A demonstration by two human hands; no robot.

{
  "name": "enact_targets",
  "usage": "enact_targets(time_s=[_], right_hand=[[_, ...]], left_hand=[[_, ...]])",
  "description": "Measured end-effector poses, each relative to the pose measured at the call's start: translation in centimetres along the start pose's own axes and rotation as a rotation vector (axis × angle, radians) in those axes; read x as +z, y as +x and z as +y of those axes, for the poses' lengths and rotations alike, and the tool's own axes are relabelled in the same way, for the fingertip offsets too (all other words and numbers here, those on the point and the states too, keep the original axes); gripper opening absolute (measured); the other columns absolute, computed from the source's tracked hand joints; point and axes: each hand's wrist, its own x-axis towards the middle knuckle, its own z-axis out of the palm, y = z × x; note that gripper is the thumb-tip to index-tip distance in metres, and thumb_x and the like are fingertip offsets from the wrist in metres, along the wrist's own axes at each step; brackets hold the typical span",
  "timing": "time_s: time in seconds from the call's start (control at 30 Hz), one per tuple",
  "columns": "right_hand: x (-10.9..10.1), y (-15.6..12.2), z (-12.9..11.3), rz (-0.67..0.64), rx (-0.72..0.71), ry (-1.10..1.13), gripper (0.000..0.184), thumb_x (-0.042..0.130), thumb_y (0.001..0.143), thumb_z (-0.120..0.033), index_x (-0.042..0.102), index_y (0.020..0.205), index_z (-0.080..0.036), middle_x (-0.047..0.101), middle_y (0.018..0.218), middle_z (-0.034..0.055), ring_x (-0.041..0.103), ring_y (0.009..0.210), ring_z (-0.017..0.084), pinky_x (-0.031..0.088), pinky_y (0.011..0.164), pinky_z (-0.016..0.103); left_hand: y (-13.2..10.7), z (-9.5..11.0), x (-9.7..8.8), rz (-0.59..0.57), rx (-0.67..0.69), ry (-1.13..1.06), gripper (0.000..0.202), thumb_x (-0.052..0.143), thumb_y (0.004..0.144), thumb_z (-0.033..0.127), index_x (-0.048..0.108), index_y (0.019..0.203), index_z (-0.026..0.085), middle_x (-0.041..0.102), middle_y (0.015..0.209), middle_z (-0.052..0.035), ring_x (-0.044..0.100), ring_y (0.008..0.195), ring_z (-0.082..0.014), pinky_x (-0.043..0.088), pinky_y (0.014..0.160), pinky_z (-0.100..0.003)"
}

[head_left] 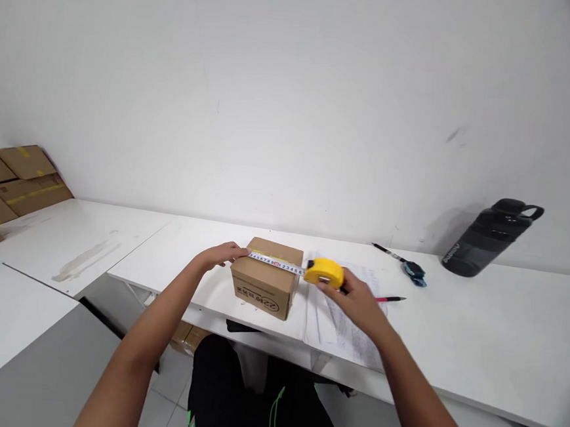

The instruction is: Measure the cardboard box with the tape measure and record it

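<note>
Left hand: the left hand is reaching out with fingers stretched nearly flat, the tips lying on the far left edge of the cardboard box; whether they are pinching or only pressing cannot be told
Right hand: the right hand is closing its fingers round the yellow tape measure, gripping it from behind and below
Blade: the blade is running out of the case, from the right fingers across the box top to the left fingertips, its free end sitting under or just at those tips
Box: it is standing on the table between the two sets of fingers, touching the left ones, its right edge just short of the right ones, printed side facing the person
Paper: paper sheets are lying under the right fingers and wrist, spreading toward the near table edge
Pens: a red pen is lying just right of the right fingers; a black pen is lying beyond them, nearer the wall
Blue object: a small blue object is sitting at the black pen's end, right of and beyond the right fingers; too small to tell what it is
Bottle: a dark bottle is leaning against the wall, well apart from the right fingers
Cartons: flat cartons are piling up far to the left of the left fingers
</note>
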Motion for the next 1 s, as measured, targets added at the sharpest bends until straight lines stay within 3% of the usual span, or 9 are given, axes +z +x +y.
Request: enact_targets(time_s=[0.07, 0.17, 0.33, 0.47, 0.6, 0.7, 0.8, 0.9, 1.0], right_hand=[[1.7, 0.3, -0.6, -0.030, -0.009, -0.058, 0.049, 0.060, 0.078, -0.058, 0.060, 0.108, -0.019, 0.068, 0.086, 0.0039, 0.060, 0.072, 0.020, 0.047, 0.064, 0.032], [3.0, 0.8, -1.1, -0.012, -0.011, -0.094, 0.049, 0.057, 0.079, -0.061, 0.059, 0.106, -0.020, 0.067, 0.081, 0.0025, 0.058, 0.068, 0.019, 0.044, 0.062, 0.031], [2.2, 0.6, -1.0, 0.010, -0.028, -0.118, 0.046, 0.057, 0.080, -0.061, 0.060, 0.103, -0.021, 0.068, 0.084, 0.0028, 0.058, 0.071, 0.019, 0.044, 0.064, 0.031], [1.9, -2.9, -2.1, 0.077, -0.024, -0.107, 0.056, 0.063, 0.076, -0.060, 0.059, 0.115, -0.020, 0.068, 0.080, 0.0031, 0.058, 0.062, 0.018, 0.044, 0.057, 0.029], [5.8, -8.4, -5.5, 0.069, -0.132, -0.048, 0.081, 0.067, 0.075, -0.057, 0.042, 0.143, -0.021, 0.070, 0.074, 0.0021, 0.060, 0.054, 0.018, 0.047, 0.053, 0.028], [10.6, -10.0, -7.6, 0.068, -0.150, -0.156, 0.081, 0.065, 0.076, -0.054, 0.039, 0.146, -0.023, 0.074, 0.084, 0.0058, 0.067, 0.064, 0.024, 0.051, 0.060, 0.032], [14.2, -8.4, -8.1, 0.125, -0.047, -0.267, 0.087, 0.063, 0.078, -0.056, 0.036, 0.149, -0.014, 0.075, 0.080, 0.0097, 0.069, 0.066, 0.029, 0.051, 0.059, 0.034], [15.0, -5.7, -7.3, 0.159, -0.020, -0.309, 0.087, 0.055, 0.083, -0.060, 0.035, 0.148, -0.006, 0.073, 0.073, 0.0119, 0.068, 0.061, 0.030, 0.050, 0.056, 0.034], [14.3, -4.1, -6.7, 0.196, -0.014, -0.320, 0.088, 0.049, 0.085, -0.066, 0.036, 0.148, -0.006, 0.074, 0.075, 0.0139, 0.068, 0.061, 0.030, 0.050, 0.055, 0.034]], left_hand=[[0.1, 0.3, 0.6, -0.044, -0.008, -0.023, 0.066, 0.056, 0.067, 0.076, 0.060, 0.105, 0.023, 0.061, 0.126, -0.0110, 0.057, 0.113, -0.0283, 0.048, 0.077, -0.032], [-0.2, 0.4, 1.1, -0.070, 0.002, -0.087, 0.067, 0.057, 0.066, 0.078, 0.061, 0.102, 0.022, 0.064, 0.122, -0.0112, 0.059, 0.110, -0.0275, 0.049, 0.076, -0.031], [-1.2, 0.9, 0.7, 0.050, 0.094, -0.063, 0.056, 0.065, 0.062, 0.073, 0.059, 0.076, 0.019, 0.069, 0.093, -0.0078, 0.062, 0.091, -0.0242, 0.047, 0.072, -0.032], [-1.1, 2.8, -1.2, 0.133, 0.163, -0.067, 0.051, 0.067, 0.063, 0.068, 0.058, 0.073, 0.019, 0.071, 0.094, -0.0095, 0.061, 0.095, -0.0258, 0.046, 0.075, -0.034], [0.9, 6.9, -2.2, 0.085, 0.335, -0.088, 0.044, 0.061, 0.072, 0.063, 0.062, 0.083, 0.020, 0.069, 0.109, -0.0096, 0.058, 0.108, -0.0249, 0.046, 0.082, -0.033], [3.4, 10.2, -0.3, 0.038, 0.403, 0.140, 0.041, 0.051, 0.081, 0.058, 0.064, 0.091, 0.020, 0.068, 0.113, -0.0078, 0.059, 0.105, -0.0228, 0.046, 0.085, -0.032], [5.3, 11.5, 2.8, 0.101, 0.387, 0.335, 0.035, 0.049, 0.084, 0.052, 0.062, 0.089, 0.020, 0.067, 0.110, -0.0103, 0.057, 0.106, -0.0275, 0.042, 0.089, -0.038], [5.7, 10.7, 4.4, 0.118, 0.392, 0.447, 0.035, 0.042, 0.087, 0.053, 0.060, 0.090, 0.023, 0.066, 0.108, -0.0112, 0.057, 0.104, -0.0310, 0.041, 0.088, -0.042], [5.4, 9.5, 4.3, 0.082, 0.424, 0.515, 0.037, 0.037, 0.089, 0.056, 0.058, 0.089, 0.026, 0.067, 0.103, -0.0080, 0.059, 0.096, -0.0293, 0.041, 0.083, -0.040]])
